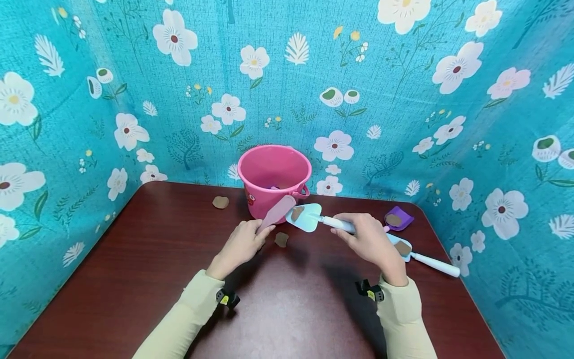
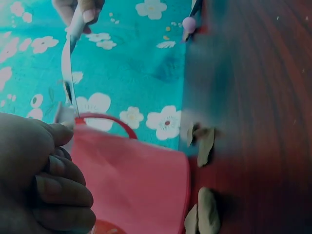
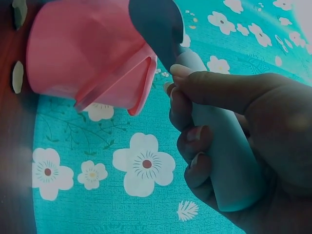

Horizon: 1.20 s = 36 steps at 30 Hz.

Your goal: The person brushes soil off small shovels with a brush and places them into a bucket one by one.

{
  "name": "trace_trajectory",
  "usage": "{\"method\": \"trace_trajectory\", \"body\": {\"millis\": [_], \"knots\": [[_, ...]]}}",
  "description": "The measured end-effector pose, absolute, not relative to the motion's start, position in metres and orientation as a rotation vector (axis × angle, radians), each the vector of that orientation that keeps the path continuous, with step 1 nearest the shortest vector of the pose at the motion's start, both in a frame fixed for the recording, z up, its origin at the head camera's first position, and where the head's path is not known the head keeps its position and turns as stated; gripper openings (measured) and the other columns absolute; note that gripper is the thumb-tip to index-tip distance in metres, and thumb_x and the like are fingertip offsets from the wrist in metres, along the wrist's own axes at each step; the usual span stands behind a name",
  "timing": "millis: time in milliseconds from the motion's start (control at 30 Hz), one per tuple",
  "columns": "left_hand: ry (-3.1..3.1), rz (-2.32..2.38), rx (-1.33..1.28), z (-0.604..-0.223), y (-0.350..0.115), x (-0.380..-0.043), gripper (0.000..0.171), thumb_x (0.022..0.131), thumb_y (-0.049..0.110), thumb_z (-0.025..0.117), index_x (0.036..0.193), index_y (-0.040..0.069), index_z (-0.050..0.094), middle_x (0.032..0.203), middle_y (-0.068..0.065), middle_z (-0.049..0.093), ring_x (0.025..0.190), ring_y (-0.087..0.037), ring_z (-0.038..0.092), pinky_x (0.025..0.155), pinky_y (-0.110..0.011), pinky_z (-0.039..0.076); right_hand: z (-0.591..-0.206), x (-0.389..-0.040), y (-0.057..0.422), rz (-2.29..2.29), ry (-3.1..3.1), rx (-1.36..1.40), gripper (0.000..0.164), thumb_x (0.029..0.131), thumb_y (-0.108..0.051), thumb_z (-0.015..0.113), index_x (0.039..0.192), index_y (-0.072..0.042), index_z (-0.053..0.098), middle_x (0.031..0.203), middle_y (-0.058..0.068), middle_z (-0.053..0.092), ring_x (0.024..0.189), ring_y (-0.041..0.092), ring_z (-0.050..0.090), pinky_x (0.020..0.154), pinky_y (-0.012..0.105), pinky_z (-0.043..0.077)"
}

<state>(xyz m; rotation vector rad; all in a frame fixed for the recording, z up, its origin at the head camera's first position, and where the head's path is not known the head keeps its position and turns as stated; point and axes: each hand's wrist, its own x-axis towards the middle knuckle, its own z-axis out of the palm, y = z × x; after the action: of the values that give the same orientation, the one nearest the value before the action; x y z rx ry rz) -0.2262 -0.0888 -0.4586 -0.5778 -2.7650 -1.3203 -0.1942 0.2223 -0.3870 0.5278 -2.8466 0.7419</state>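
My left hand (image 1: 244, 244) grips a flat pale mauve paddle (image 1: 278, 212), its broad end up beside the pink bucket (image 1: 260, 199). From the right, my right hand (image 1: 367, 237) holds a light blue toy shovel (image 1: 309, 219) by its pale handle (image 3: 224, 151), fingers wrapped round it. A brown flat piece (image 1: 297, 213) lies on the shovel's blade, whose tip is close to the paddle and overlaps the bucket's side in the head view. The bucket stands upright, with something purple (image 1: 274, 188) partly visible inside. Its handle (image 2: 114, 119) hangs on the right side.
Flat brown pieces lie on the dark wooden table, one left of the bucket (image 1: 220, 202) and one in front (image 1: 281, 239). At right rest a purple scoop (image 1: 403, 219) and another blue shovel (image 1: 435, 263), each bearing a brown piece. Floral teal cloth (image 1: 287, 99) surrounds the table.
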Motion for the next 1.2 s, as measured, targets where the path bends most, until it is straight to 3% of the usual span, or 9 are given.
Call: {"method": "trace_trajectory", "body": {"millis": [133, 467, 900, 1200], "knots": [[-2.695, -1.423, -0.594, -0.454, -0.09, -0.224, 0.03, 0.102, 0.035, 0.062, 0.084, 0.012, 0.058, 0.056, -0.003, 0.05, 0.048, -0.01, 0.043, 0.049, -0.025, 0.04, -0.387, -0.195, 0.223, 0.769, -2.844, 0.524, 0.027, 0.089, -0.021, 0.08, 0.114, -0.013, 0.075, 0.089, -0.004, 0.072, 0.075, 0.016, 0.057, 0.069, 0.036, 0.046], [-2.584, -1.353, -0.925, -0.451, -0.062, -0.203, 0.033, 0.103, 0.041, 0.059, 0.082, 0.016, 0.059, 0.061, 0.009, 0.044, 0.053, -0.004, 0.038, 0.055, -0.023, 0.038, -0.388, -0.195, 0.219, 0.79, -2.806, 0.589, 0.024, 0.09, -0.021, 0.08, 0.112, -0.014, 0.074, 0.087, -0.005, 0.071, 0.072, 0.014, 0.056, 0.067, 0.035, 0.047], [-2.69, -1.229, -0.662, -0.461, -0.074, -0.217, 0.034, 0.104, 0.031, 0.06, 0.075, 0.014, 0.051, 0.057, 0.003, 0.043, 0.049, -0.007, 0.037, 0.047, -0.023, 0.033, -0.387, -0.197, 0.221, 0.666, -2.815, 0.583, 0.025, 0.089, -0.022, 0.08, 0.111, -0.012, 0.075, 0.083, -0.006, 0.07, 0.07, 0.014, 0.055, 0.065, 0.034, 0.045], [-2.702, -1.218, -0.549, -0.461, -0.085, -0.226, 0.033, 0.104, 0.029, 0.06, 0.076, 0.013, 0.053, 0.056, 0.001, 0.045, 0.049, -0.011, 0.04, 0.048, -0.025, 0.037, -0.387, -0.196, 0.226, 0.748, -2.813, 0.557, 0.023, 0.088, -0.021, 0.081, 0.11, -0.014, 0.075, 0.083, -0.007, 0.07, 0.071, 0.014, 0.056, 0.066, 0.035, 0.045]]}}
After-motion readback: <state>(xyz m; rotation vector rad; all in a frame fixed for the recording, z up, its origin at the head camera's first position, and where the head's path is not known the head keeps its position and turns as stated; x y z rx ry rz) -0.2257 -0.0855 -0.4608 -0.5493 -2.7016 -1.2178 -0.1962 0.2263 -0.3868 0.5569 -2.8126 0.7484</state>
